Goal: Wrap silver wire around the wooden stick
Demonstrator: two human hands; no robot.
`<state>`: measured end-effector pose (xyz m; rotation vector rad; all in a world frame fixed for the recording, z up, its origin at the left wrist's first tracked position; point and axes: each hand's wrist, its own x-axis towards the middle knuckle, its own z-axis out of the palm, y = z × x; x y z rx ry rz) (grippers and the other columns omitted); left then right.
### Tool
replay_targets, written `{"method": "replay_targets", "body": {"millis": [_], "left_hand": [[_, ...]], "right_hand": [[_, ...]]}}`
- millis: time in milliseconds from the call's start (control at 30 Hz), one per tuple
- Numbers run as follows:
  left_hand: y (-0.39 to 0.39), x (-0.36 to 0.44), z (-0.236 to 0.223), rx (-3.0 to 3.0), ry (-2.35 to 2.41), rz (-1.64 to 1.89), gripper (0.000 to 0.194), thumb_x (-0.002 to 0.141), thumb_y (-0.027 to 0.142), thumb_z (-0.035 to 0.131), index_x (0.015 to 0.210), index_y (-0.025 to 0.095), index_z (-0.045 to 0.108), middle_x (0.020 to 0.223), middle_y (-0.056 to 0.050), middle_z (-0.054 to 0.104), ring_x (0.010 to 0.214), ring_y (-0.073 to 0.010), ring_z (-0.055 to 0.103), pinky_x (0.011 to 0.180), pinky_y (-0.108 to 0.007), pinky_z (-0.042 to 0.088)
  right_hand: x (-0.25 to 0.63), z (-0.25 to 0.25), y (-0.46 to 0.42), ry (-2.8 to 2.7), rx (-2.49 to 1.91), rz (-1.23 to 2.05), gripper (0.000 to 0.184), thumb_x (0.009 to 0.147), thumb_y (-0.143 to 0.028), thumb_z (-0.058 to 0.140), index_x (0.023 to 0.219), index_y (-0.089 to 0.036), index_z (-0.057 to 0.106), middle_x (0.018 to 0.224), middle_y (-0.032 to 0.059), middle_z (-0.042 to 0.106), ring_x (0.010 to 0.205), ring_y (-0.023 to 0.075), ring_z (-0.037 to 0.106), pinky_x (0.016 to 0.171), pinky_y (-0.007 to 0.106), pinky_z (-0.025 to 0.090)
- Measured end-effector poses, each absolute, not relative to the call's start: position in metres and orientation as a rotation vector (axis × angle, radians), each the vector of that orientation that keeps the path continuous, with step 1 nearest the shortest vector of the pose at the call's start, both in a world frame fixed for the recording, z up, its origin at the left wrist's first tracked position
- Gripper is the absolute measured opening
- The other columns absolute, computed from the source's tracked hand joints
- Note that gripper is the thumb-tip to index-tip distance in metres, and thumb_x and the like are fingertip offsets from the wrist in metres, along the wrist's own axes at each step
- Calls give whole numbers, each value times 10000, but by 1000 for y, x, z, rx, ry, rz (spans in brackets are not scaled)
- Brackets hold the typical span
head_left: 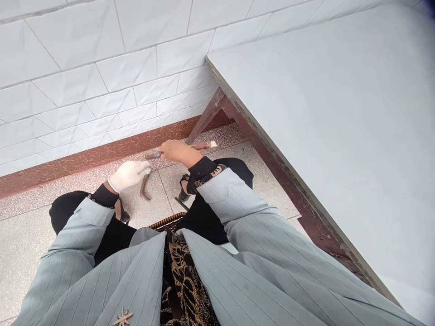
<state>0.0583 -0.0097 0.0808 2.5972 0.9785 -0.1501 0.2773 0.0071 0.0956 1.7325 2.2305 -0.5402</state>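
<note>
My left hand [127,175], in a white knit glove, is closed in a pinch. Below its fingertips hangs a thin bent brown piece [144,189] that looks like a curved stick; its upper end is hidden by the glove. Bare and ungloved, my right hand [175,151] wraps round a brown stick-like tool [200,146]. One end of that tool is pale and points right; its greyish other end [154,155] reaches left, just above the gloved fingers. Its exact kind does not show. Both hands are over the floor between my knees.
On the right stands a large pale tabletop [322,136] with a reddish-brown frame [207,115]. White wall tiles [129,68] and a red-brown skirting strip [84,156] run ahead. My feet rest on speckled floor tiles [27,244]. A woven rim [168,222] shows between my legs.
</note>
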Motion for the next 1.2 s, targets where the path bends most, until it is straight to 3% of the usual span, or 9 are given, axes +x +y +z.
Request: {"method": "replay_targets", "body": {"millis": [100, 200, 333, 433, 567, 733, 933, 1100, 1200], "left_hand": [[-4, 53, 81, 2601, 1060, -65, 354, 1063, 368, 408, 1089, 207, 723, 972, -55, 778, 893, -218, 715, 769, -306, 478], [3, 48, 77, 2568, 1156, 6, 338, 1046, 359, 430, 1090, 206, 728, 1027, -70, 796, 939, -232, 731, 796, -316, 500], [10, 46, 70, 2440, 1199, 104, 311, 1024, 346, 432, 1008, 197, 704, 966, -67, 775, 888, -225, 710, 799, -326, 498], [9, 46, 66, 2327, 1151, 201, 297, 1008, 360, 441, 952, 188, 676, 914, -56, 751, 843, -204, 686, 790, -321, 504], [5, 49, 67, 2281, 1045, 230, 340, 1022, 416, 417, 946, 190, 659, 939, -46, 744, 903, -209, 683, 874, -350, 512], [3, 51, 68, 2366, 1009, 143, 330, 1034, 409, 413, 980, 200, 663, 925, -39, 737, 876, -209, 677, 831, -342, 492], [-4, 56, 70, 2545, 975, -64, 346, 1077, 371, 375, 988, 194, 658, 910, -51, 724, 843, -212, 663, 761, -324, 454], [-8, 60, 72, 2679, 1001, -215, 362, 1104, 358, 369, 1104, 188, 689, 975, -68, 766, 860, -224, 697, 741, -323, 443], [-8, 61, 72, 2727, 994, -228, 353, 1102, 341, 384, 1138, 200, 705, 1036, -71, 790, 902, -226, 721, 748, -318, 454]], "right_hand": [[277, 94, 6, 2164, 1429, -678, 195, 957, -163, 717, 1077, -68, 837, 1039, 172, 789, 925, 251, 723, 723, 315, 439], [281, 93, 6, 2125, 1147, -1109, 138, 960, -123, 691, 928, -103, 824, 748, 38, 710, 661, 135, 607, 645, 263, 386], [293, 97, 6, 2205, 825, -1693, 148, 936, -161, 714, 1041, -130, 814, 710, -39, 657, 603, 86, 531, 630, 220, 379], [305, 100, 9, 2508, 986, -1926, 213, 939, -190, 692, 1118, -124, 786, 787, -29, 688, 639, 79, 536, 636, 214, 392], [313, 100, 14, 2602, 1589, -2024, 122, 965, -196, 643, 907, -114, 713, 731, -16, 643, 594, 72, 494, 586, 211, 388], [304, 99, 13, 2449, 1943, -1874, 135, 946, -129, 622, 823, -122, 676, 700, -13, 623, 570, 73, 490, 567, 220, 368], [294, 96, 13, 2512, 2009, -1158, 164, 938, -173, 646, 819, -110, 741, 674, 4, 590, 666, 122, 522, 655, 285, 326], [293, 94, 14, 2372, 2030, -664, 238, 1001, -261, 617, 1063, -132, 807, 1037, 127, 758, 969, 226, 670, 742, 306, 390], [291, 96, 13, 2261, 1951, -575, 314, 1024, -275, 607, 1215, -109, 792, 1251, 204, 747, 1159, 305, 693, 853, 333, 463]]}}
